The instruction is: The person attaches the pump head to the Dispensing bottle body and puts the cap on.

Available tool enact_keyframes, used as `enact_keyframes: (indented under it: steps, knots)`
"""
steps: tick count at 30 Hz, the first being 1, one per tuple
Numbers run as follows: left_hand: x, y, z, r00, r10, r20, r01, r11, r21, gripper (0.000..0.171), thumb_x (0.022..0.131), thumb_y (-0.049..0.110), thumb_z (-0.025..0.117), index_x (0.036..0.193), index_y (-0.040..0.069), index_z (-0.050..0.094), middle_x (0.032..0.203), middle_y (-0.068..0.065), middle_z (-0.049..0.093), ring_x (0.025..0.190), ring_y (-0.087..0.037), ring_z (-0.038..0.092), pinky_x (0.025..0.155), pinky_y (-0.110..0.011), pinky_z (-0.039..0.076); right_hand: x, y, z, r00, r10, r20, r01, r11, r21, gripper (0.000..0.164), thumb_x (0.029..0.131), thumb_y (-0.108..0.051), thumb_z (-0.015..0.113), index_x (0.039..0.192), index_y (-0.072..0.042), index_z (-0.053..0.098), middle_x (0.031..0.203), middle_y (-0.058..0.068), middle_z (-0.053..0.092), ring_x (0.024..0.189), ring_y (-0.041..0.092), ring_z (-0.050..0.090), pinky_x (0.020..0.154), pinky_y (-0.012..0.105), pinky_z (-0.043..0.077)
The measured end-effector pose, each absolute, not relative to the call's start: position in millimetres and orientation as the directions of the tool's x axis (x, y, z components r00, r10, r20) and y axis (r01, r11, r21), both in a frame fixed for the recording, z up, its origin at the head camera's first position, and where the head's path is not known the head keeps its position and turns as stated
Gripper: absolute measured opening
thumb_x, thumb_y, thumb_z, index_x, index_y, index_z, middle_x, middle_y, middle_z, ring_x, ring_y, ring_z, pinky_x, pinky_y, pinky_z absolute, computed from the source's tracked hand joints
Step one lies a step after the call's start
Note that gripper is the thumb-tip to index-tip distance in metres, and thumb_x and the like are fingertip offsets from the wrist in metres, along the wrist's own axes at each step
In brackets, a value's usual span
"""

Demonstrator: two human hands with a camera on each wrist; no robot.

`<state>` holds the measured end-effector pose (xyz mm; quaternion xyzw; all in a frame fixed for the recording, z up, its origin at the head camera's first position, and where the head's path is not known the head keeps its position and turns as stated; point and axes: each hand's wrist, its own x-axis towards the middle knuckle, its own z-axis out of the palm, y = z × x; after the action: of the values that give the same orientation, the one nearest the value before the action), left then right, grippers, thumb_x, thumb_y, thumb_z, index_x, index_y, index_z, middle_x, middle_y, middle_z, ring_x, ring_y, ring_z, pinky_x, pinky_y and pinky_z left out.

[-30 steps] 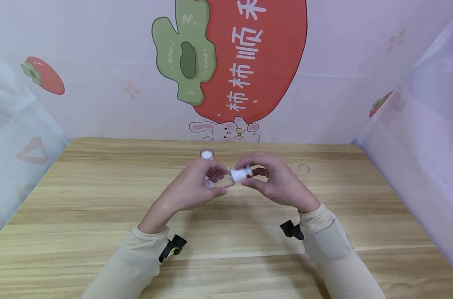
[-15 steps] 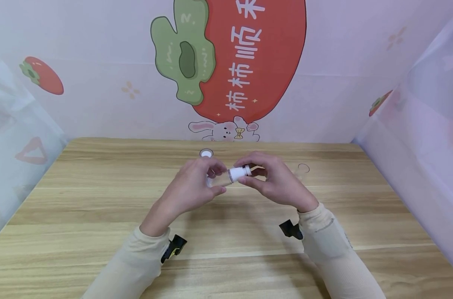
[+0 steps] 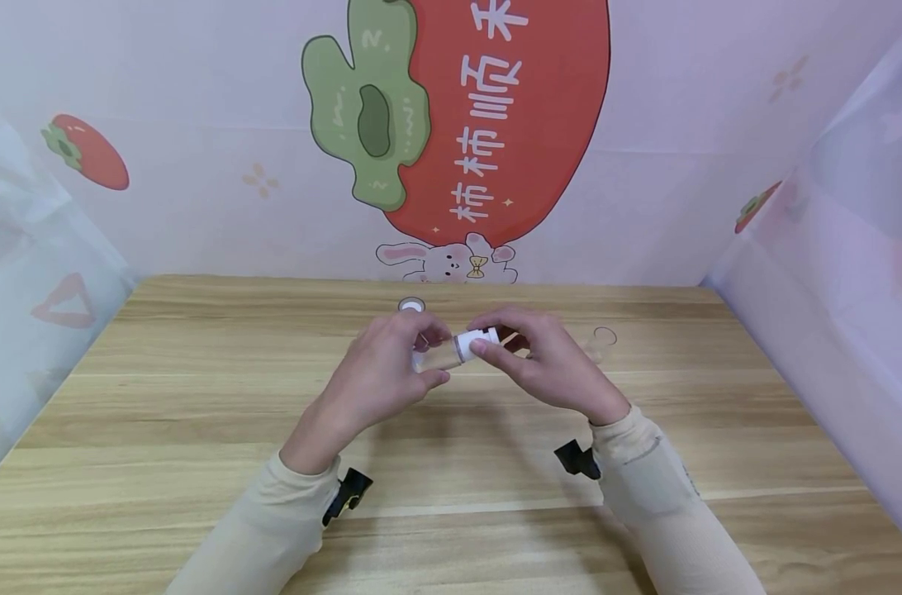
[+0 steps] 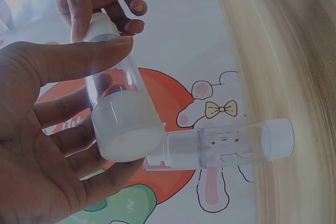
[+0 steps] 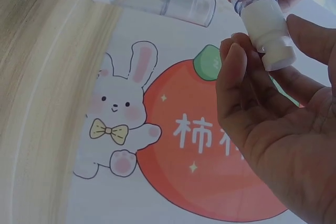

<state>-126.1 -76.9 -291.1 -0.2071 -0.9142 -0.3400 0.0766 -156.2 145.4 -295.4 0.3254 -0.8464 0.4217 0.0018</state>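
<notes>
Between my two hands is a clear pump bottle [image 3: 440,358], tilted, with a white base and a white pump top [image 5: 266,27]. My left hand [image 3: 377,364] grips its clear body. In the left wrist view the thumb lies across the body and the fingers curl behind, with the white base [image 4: 128,129] facing the camera. My right hand [image 3: 551,364] pinches the white pump top between thumb and fingers. Behind my left hand stands a second clear bottle [image 4: 231,148] upright, with a white base; only its round top shows in the head view.
A clear cap [image 3: 601,340] stands on the wooden table [image 3: 451,512] to the right, beyond my right hand. A printed cloth [image 3: 198,207] with a large persimmon and a rabbit hangs along the back edge and sides.
My right thumb has shifted up over the white pump top, and the top has turned slightly. My left hand keeps its grip on the bottle, almost still.
</notes>
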Motion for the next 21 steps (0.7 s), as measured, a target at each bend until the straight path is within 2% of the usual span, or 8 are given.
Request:
enact_keyframes:
  steps: [7, 12, 21]
  knots:
    - [-125.3, -76.1, -289.7, -0.903, 0.317, 0.29, 0.429, 0.696, 0.575, 0.039, 0.072, 0.008, 0.092, 0.106, 0.009, 0.074, 0.095, -0.002, 0.067, 0.087, -0.02, 0.062, 0.077, -0.039, 0.053, -155.9, 143.2, -296.3, -0.816, -0.516, 0.26, -0.52, 0.459, -0.72, 0.016, 0.099, -0.019, 0.069, 0.112, -0.012, 0.073, 0.101, -0.003, 0.07, 0.085, 0.017, 0.063, 0.077, 0.04, 0.057]
    - [-125.0, -75.8, -289.6, -0.898, 0.314, 0.308, 0.437, 0.707, 0.556, 0.039, 0.072, 0.007, 0.092, 0.106, 0.009, 0.074, 0.095, -0.002, 0.068, 0.087, -0.021, 0.064, 0.076, -0.04, 0.053, -156.3, 142.3, -297.9, -0.834, -0.494, 0.247, -0.495, 0.469, -0.731, 0.015, 0.1, -0.02, 0.067, 0.11, -0.011, 0.074, 0.099, -0.002, 0.07, 0.083, 0.02, 0.064, 0.078, 0.042, 0.057]
    - [-125.1, -75.2, -289.5, -0.896, 0.314, 0.315, 0.441, 0.712, 0.547, 0.039, 0.071, 0.007, 0.092, 0.106, 0.008, 0.074, 0.095, -0.003, 0.068, 0.087, -0.021, 0.064, 0.076, -0.04, 0.053, -155.4, 140.9, -297.5, -0.849, -0.48, 0.222, -0.471, 0.495, -0.73, 0.016, 0.101, -0.024, 0.065, 0.109, -0.013, 0.074, 0.098, -0.004, 0.07, 0.083, 0.018, 0.064, 0.078, 0.04, 0.056]
